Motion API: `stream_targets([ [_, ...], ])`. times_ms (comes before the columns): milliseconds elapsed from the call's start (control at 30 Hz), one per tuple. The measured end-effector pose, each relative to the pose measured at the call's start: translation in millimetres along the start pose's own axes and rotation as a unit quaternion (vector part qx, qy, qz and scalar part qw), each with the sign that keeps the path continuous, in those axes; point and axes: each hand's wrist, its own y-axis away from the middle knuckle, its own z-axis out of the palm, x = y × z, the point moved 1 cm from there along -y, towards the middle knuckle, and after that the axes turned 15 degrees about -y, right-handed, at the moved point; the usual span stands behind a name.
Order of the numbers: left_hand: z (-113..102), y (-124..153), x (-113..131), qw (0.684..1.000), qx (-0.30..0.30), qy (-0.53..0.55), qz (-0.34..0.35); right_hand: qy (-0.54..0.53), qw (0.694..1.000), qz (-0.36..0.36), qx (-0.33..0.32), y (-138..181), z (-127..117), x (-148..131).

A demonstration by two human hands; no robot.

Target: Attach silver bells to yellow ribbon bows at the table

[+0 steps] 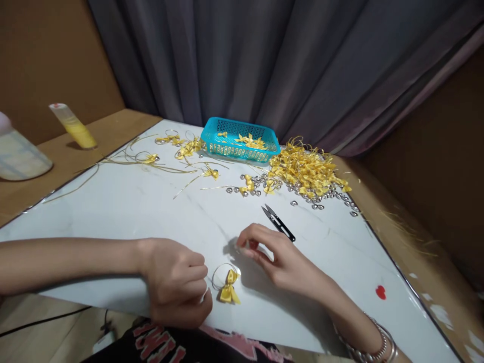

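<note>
On the white tabletop, a yellow ribbon bow (228, 290) with a thin looped cord (214, 276) lies between my hands. My left hand (177, 282) is curled into a fist just left of the bow; whatever its fingers may hold is hidden. Above and right of the bow hovers my right hand (268, 254), thumb and forefinger brought together in a pinch. Anything between those fingertips is too small to make out. Black thread snips (279, 223) rest just beyond the right hand, blades pointing away to the left.
A blue plastic basket (242, 150) holding some bows stands at the back. Right of it are a heap of yellow bows (302, 169) and scattered silver beads (317, 206). Loose gold cords (151, 166) lie at left, near a yellow tube (75, 128) and a jug (22, 154).
</note>
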Motion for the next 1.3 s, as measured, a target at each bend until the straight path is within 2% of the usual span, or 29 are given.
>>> stream_targets([
  [100,6,2,5,1.0,0.013,0.011,0.005,0.002,0.996,-0.034,-0.077,1,2,-6],
  [200,11,5,8,1.0,0.027,0.014,-0.001,0.023,0.991,-0.049,-0.12,-1,10,-6],
  [300,13,6,9,0.999,0.028,0.037,-0.024,0.088,0.979,-0.112,-0.149,-3,16,-4],
  [500,16,7,12,0.995,0.047,0.022,-0.083,0.16,0.961,-0.171,-0.149,-2,17,-1],
  [600,17,8,13,0.997,0.041,0.012,-0.069,0.177,0.957,-0.187,-0.134,-2,17,1],
  [833,17,9,7,0.998,-0.038,-0.042,-0.036,0.173,0.96,-0.203,-0.092,-2,18,2],
  [967,20,10,6,0.995,-0.088,-0.033,-0.046,0.164,0.966,-0.186,-0.076,-3,18,1],
  [1133,20,10,7,0.991,-0.122,-0.011,-0.047,0.135,0.979,-0.144,-0.058,-4,19,1],
  [1200,19,9,7,0.99,-0.129,-0.015,-0.05,0.103,0.989,-0.099,-0.048,-3,20,2],
  [1300,18,7,5,0.989,-0.133,-0.034,-0.056,0.053,0.998,0.005,-0.02,0,24,2],
])
